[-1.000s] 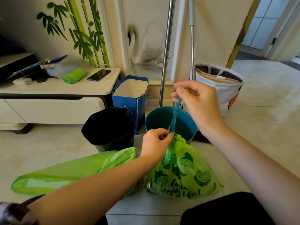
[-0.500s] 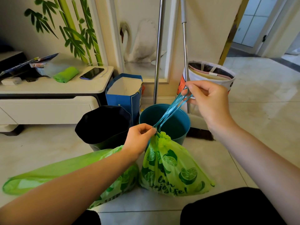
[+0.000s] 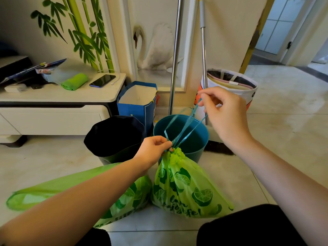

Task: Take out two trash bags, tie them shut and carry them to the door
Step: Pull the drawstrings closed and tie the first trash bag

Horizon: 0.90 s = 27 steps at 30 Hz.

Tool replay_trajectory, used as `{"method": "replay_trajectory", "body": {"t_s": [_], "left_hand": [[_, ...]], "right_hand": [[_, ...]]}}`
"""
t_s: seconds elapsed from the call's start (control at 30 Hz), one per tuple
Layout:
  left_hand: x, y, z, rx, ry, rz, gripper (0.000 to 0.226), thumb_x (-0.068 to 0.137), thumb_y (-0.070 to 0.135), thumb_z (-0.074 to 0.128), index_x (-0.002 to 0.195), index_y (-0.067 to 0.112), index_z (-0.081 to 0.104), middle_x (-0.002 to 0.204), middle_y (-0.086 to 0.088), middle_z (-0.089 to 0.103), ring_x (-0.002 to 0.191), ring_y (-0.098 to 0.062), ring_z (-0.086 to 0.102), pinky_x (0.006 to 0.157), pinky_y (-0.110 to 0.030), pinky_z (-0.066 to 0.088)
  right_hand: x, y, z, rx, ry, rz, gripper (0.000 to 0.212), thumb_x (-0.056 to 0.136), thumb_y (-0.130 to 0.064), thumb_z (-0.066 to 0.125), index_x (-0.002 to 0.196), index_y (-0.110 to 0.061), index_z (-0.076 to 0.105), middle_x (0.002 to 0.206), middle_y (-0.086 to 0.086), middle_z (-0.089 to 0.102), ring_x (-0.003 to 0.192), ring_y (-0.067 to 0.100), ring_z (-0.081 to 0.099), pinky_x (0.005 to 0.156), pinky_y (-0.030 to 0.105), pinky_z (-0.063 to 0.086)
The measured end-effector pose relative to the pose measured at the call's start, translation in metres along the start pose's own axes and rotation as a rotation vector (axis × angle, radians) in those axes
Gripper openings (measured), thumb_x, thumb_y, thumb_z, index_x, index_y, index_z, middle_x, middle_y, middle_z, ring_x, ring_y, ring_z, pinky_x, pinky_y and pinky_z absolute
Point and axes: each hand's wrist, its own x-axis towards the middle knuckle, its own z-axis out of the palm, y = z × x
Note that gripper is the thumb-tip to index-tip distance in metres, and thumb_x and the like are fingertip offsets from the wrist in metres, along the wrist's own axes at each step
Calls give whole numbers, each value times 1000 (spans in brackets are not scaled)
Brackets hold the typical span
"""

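while our left hand (image 3: pixel 152 150) pinches the lime-print trash bag's (image 3: pixel 184 187) gathered neck to keep it closed, our right hand (image 3: pixel 223 112), at one o'clock, pinches the teal drawstring (image 3: pixel 184 128) taut for tying.

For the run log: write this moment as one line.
step: tying bag | left hand: pinches drawstring at lime-print bag neck | right hand: holds drawstring raised | second bag: untied

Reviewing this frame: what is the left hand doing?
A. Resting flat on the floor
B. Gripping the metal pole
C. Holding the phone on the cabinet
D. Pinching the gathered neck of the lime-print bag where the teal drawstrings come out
D: the left hand pinches at the bunched neck of the lime-print bag, while the right hand holds the teal drawstrings up and away from it.
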Motion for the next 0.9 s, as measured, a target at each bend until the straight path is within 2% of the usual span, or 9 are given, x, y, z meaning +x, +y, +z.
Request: {"method": "replay_trajectory", "body": {"t_s": [0.17,0.27,0.37,0.5,0.57,0.6,0.67,0.73,0.9], "left_hand": [[0,3,1,240,-118,75,20,87,21,67,74,10,77,85,-3,75,83,-13,66,89,-33,54],[-4,8,5,345,-279,124,17,87,17,64,77,9,76,86,-17,72,73,-22,56,75,-37,49],[-9,10,11,400,-391,161,13,84,9,64,77,-1,70,85,-34,62,68,-23,48,67,-37,43],[-16,10,20,403,-452,188,30,81,12,72,75,-13,56,71,-17,53,61,-16,47,60,-25,43],[-17,8,23,401,-455,215,36,78,23,77,69,-6,58,73,-22,59,61,-13,50,59,-18,44],[-17,6,24,398,-449,234,33,78,28,77,64,2,60,78,-26,62,63,-14,52,61,-23,46],[-16,5,26,379,-420,249,30,81,28,74,62,8,63,79,-26,64,61,-16,52,60,-30,46],[-16,5,27,356,-394,243,30,86,24,69,70,-2,67,72,-19,63,57,-11,51,55,-22,44],[-18,7,21,179,-301,198,29,91,15,62,80,-10,72,86,-11,73,64,3,59,66,-10,44]], "right_hand": [[-3,-16,8,-4,-82,-202,19,93,-14,56,102,-10,72,80,-7,67,77,0,61,71,3,41],[-3,-19,13,7,-104,-242,19,93,-14,55,103,-10,72,80,-9,64,73,-9,57,70,2,40],[-2,-19,20,35,-112,-234,20,93,-13,55,103,-9,72,80,-7,65,74,-3,59,71,4,43],[-1,-18,29,40,-129,-217,20,92,-15,56,100,-10,73,78,0,70,76,7,62,74,13,49],[0,-18,33,25,-135,-213,20,93,-16,55,100,-10,73,77,-3,69,75,5,60,76,14,49],[0,-17,35,31,-138,-206,20,93,-16,56,100,-10,73,77,-3,69,75,4,60,75,13,48],[0,-17,38,63,-161,-171,19,92,-16,56,100,-10,73,76,-3,69,75,4,62,73,10,47],[0,-16,40,106,-228,-84,19,93,-17,56,104,-10,70,75,-5,70,76,2,65,72,9,48],[-4,5,42,-22,-564,253,48,96,-46,39,137,-21,41,81,-6,71,83,13,67,88,37,52]]}}
